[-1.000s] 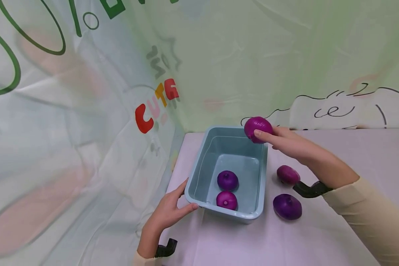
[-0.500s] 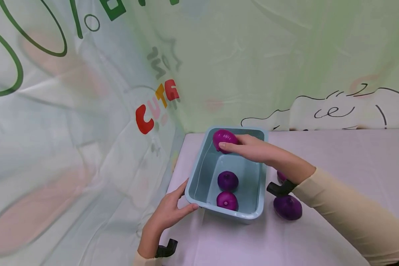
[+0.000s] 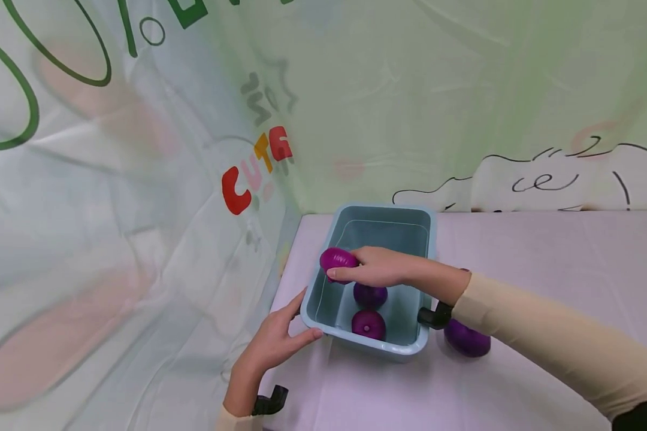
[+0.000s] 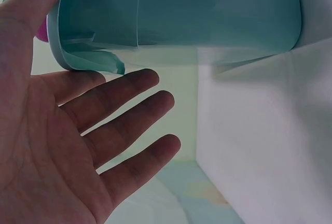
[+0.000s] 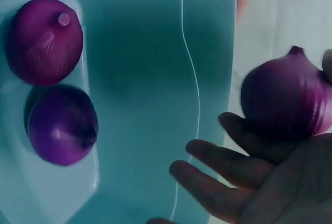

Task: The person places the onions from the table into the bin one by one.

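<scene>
Right hand (image 3: pixel 378 267) pinches an onion (image 3: pixel 338 260) over the tub (image 3: pixel 390 232) at ten o'clock, splayed left hand (image 3: pixel 275 340) seemingly touching it at seven, printed sheeting (image 3: pixel 410 108) behind the pale bench (image 3: pixel 544 245).

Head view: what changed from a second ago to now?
Right hand carried its red onion left and nearer the person, from the bin's far right rim to its left side; not let go. Unchanged: left hand at the near left corner, magenta onion and dark purple onion inside.
</scene>
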{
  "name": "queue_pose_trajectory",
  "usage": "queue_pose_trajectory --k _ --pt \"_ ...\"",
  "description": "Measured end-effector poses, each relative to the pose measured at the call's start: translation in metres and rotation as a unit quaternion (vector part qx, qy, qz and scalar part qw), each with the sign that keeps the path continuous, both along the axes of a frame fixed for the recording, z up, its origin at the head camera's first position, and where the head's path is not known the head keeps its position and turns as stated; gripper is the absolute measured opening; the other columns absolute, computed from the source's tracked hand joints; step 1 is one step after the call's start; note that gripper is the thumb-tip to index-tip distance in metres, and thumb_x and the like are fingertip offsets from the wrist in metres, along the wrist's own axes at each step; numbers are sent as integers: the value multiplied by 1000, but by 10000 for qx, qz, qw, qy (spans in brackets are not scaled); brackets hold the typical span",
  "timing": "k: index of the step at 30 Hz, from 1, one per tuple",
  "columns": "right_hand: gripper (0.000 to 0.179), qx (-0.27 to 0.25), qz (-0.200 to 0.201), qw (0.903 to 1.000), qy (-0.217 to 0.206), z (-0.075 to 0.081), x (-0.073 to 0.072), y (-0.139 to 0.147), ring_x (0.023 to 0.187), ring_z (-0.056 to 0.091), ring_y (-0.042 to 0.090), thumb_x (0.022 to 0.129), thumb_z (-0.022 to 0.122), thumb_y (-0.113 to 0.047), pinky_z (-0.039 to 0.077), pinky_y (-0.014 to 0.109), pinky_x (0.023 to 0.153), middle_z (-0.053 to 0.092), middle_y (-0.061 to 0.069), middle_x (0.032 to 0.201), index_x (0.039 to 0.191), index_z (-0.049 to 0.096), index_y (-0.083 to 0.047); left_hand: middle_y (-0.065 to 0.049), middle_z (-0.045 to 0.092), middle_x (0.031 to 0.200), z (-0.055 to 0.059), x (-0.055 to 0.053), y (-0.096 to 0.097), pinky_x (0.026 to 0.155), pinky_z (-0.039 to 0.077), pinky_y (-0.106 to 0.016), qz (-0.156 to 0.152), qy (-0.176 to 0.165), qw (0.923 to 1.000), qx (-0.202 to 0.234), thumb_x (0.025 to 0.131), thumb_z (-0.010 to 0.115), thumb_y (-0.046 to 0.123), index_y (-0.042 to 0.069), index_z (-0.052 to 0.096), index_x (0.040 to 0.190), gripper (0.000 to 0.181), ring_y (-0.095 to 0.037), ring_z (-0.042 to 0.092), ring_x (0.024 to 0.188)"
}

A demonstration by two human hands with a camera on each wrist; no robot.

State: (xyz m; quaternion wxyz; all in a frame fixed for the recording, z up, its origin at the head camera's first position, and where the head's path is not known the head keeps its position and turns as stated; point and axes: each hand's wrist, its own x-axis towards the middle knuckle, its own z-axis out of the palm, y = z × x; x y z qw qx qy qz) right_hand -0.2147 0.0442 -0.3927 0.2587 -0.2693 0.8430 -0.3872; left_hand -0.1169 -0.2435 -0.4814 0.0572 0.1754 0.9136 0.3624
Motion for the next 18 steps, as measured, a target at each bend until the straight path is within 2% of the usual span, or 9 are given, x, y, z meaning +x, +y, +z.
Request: queue_pose_trajectory --k 3,7,10,15,18 --pt "55 226 179 9996 67 -1 2 -7 86 66 20 94 63 -63 57 37 71 68 0 89 111 69 -11 17 49 152 0 0 -1 99 52 -47 40 -23 10000 -64 91 72 63 39 27 165 90 -14 55 131" --pt "52 504 505 9971 256 -3 5 -15 69 64 19 94 62 -64 53 32 63 63 1 72 91 69 -13 17 48 153 1 0 -2 99 52 -47 49 12 9999 -159 90 71 64 39 27 165 90 -14 55 131" --pt "52 752 741 9941 266 -6 7 -21 62 62 19 94 62 -64 50 31 59 60 3 66 84 67 -13 17 47 154 1 0 -2 99 53 -45 42 37 9998 -194 91 71 64 41 27 164 89 -13 55 131" --pt "52 1088 931 9896 142 -12 10 -30 68 67 16 91 64 -65 55 32 63 67 3 75 97 69 -13 16 48 154 1 1 -3 98 53 -46 9 46 9999 -159 91 71 63 39 28 164 88 -13 56 130" --pt "55 1238 974 9874 171 -14 13 -34 69 68 16 90 65 -67 57 33 65 68 2 76 100 69 -13 14 48 154 1 1 -3 99 53 -46 -11 46 9999 -134 91 71 63 37 29 165 89 -13 56 130"
